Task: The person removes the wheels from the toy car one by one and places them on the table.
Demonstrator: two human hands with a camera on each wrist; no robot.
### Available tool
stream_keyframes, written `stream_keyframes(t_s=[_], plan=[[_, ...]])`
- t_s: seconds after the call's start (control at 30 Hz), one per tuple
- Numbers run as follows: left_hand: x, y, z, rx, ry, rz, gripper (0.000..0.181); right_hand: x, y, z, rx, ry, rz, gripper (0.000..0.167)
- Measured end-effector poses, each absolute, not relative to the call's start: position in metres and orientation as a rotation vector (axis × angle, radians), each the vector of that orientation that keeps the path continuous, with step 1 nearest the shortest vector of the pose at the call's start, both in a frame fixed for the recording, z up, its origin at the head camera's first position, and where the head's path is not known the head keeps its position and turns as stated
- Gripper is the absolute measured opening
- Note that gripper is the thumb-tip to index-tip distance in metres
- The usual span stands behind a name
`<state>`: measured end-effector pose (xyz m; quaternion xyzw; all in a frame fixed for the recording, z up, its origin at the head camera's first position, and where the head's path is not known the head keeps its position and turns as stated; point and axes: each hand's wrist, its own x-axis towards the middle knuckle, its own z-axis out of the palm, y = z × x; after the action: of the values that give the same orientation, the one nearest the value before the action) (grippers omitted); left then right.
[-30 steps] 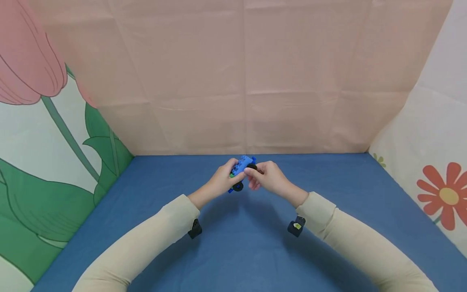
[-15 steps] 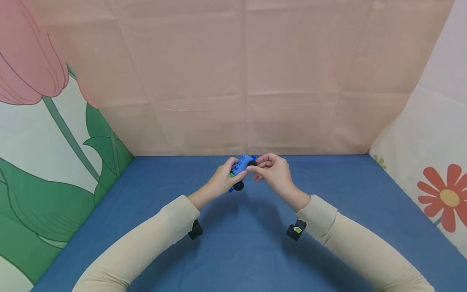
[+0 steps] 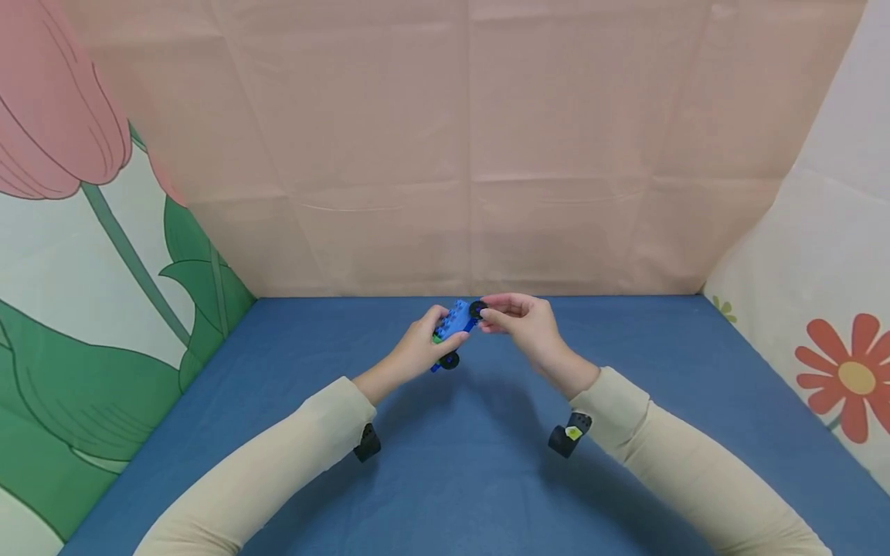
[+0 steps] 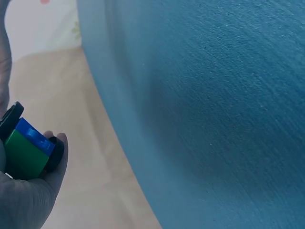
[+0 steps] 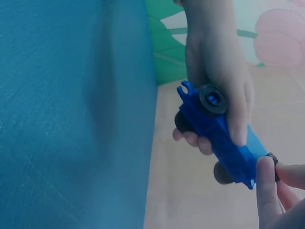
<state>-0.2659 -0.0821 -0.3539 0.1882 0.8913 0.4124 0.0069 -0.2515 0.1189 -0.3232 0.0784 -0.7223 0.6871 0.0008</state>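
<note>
My left hand (image 3: 413,346) grips a blue toy car (image 3: 455,318) built of bricks, held tilted above the table. In the right wrist view the car's blue underside (image 5: 221,138) shows, with black wheels, one of them a near wheel (image 5: 213,99). Green on the body (image 4: 26,155) is visible in the left wrist view. My right hand (image 3: 534,333) pinches a black wheel (image 3: 477,310) at the car's far end between thumb and fingers. That wheel is mostly covered by fingers in the right wrist view, so whether it is seated cannot be told.
A blue cloth-covered table (image 3: 459,479) lies below both hands. Behind it hangs a plain beige cloth (image 3: 466,154). Flower-printed panels stand at the sides, a left panel (image 3: 42,247) and a right panel (image 3: 834,255). Each wrist carries a small black camera.
The car has shifted slightly left. The far wheel now shows its face more fully. My right hand's fingers have changed their hold and moved a little to the right.
</note>
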Motion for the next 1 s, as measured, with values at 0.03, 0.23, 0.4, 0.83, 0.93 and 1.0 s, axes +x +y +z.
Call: stream_keyframes(t_s=[0.03, 0.23, 0.4, 0.83, 0.93, 1.0], plan=[[-0.265, -0.083, -0.354, 0.582, 2.792, 1.285, 0.051, -0.253, 0.120, -0.323, 0.243, -2.268, 2.160, 0.028], [-0.264, -0.085, -0.356, 0.532, 2.806, 1.268, 0.054, -0.263, 0.125, -0.326, 0.169, -2.261, 2.193, 0.029], [-0.263, -0.085, -0.356, 0.521, 2.807, 1.268, 0.055, -0.274, 0.129, -0.332, 0.105, -2.234, 2.225, 0.032], [-0.261, -0.082, -0.357, 0.517, 2.799, 1.290, 0.056, -0.305, 0.136, -0.357, -0.194, -2.420, 2.138, 0.027], [-0.261, -0.081, -0.358, 0.519, 2.795, 1.291, 0.055, -0.312, 0.137, -0.365, -0.218, -2.445, 2.127, 0.026], [-0.262, -0.081, -0.359, 0.517, 2.795, 1.287, 0.055, -0.317, 0.137, -0.371, -0.236, -2.451, 2.129, 0.025]])
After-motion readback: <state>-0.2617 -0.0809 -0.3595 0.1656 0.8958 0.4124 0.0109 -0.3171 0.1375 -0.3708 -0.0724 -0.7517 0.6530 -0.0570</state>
